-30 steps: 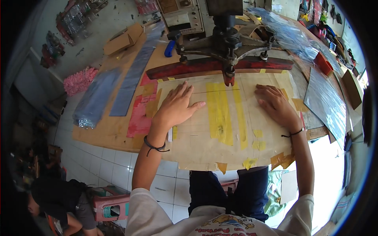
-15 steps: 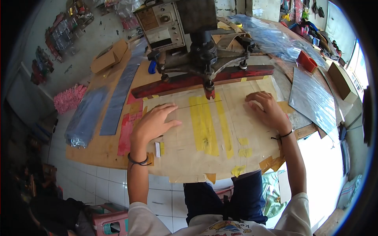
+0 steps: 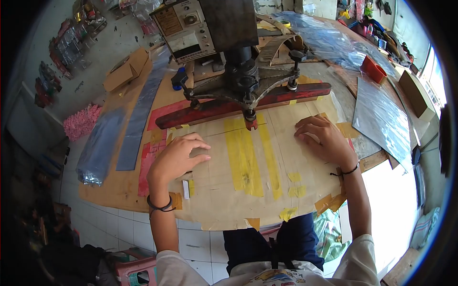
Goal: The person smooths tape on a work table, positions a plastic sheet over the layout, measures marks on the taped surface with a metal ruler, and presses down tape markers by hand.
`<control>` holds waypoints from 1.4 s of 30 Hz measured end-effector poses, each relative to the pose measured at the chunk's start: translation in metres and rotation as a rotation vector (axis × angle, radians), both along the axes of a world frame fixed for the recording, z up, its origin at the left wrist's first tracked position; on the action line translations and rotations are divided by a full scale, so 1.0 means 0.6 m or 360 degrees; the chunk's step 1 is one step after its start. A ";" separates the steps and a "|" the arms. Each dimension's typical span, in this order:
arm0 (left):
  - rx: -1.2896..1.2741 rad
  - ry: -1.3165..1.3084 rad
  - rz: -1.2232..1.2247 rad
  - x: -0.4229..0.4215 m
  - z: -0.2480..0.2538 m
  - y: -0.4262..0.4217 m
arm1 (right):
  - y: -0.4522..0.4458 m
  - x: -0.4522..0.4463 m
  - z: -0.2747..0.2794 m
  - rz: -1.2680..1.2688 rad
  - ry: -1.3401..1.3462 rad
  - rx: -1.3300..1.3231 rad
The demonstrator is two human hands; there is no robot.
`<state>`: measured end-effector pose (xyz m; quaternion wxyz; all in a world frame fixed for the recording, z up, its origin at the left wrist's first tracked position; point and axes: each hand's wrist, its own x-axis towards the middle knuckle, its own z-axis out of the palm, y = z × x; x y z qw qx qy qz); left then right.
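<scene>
My left hand (image 3: 177, 155) is on the left part of a pale sheet-covered board (image 3: 214, 190), fingers loosely bent and apart, nothing in them. Opposite, my right hand (image 3: 327, 141) rests on the board's right side, fingers curved and also holding nothing. Yellow tape strips (image 3: 244, 164) run down the board between the hands. Beyond them, a long red bar (image 3: 195, 113) hangs from the black bracket of a press machine (image 3: 243, 71) across the far part of the board; whether it touches cannot be made out. A small white piece (image 3: 186, 189) lies near my left wrist.
Left on the table lie a stack of clear plastic sheets (image 3: 101, 145) and a long bluish strip (image 3: 140, 117). Plastic sheeting (image 3: 381, 119) and an orange-red tape-like ring (image 3: 373, 70) are at right. A control box (image 3: 185, 29) and cardboard (image 3: 126, 70) stand behind.
The view has shifted, so the table and board appear slightly lower. The red bar now appears lower against the board's drawn line. Both hands stay at the board's sides, the left fingers slightly more bent.
</scene>
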<state>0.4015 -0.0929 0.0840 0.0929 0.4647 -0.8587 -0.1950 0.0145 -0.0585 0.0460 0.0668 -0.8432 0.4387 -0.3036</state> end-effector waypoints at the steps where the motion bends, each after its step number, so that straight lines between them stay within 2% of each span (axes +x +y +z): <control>1: 0.0013 -0.0018 -0.0008 -0.001 0.001 -0.001 | 0.001 -0.001 0.000 0.0003 0.0014 0.0002; 5: -0.0002 -0.0037 -0.0115 0.012 -0.007 0.009 | 0.002 0.009 0.000 0.0019 0.0068 0.0015; 8: 0.0176 -0.0047 -0.0108 0.012 -0.004 0.020 | 0.008 0.014 0.002 -0.0012 0.0087 0.0072; 11: 0.0188 -0.0026 -0.0144 0.017 -0.014 0.021 | 0.009 0.017 0.002 -0.0026 0.0089 0.0121; 23: -0.0071 -0.0106 0.0085 0.032 -0.018 -0.001 | 0.010 0.030 0.005 -0.0081 0.0109 0.0126; 29: 0.0020 -0.0065 0.0162 0.030 -0.016 0.000 | 0.011 0.027 0.001 -0.0084 0.0090 0.0122; 35: -0.0203 -0.0031 0.0134 0.015 -0.019 -0.002 | 0.010 0.022 -0.004 -0.0133 0.0152 0.0160; 42: -0.0196 -0.0135 0.0088 0.013 -0.049 -0.010 | -0.012 0.012 -0.029 -0.0174 0.0275 0.0129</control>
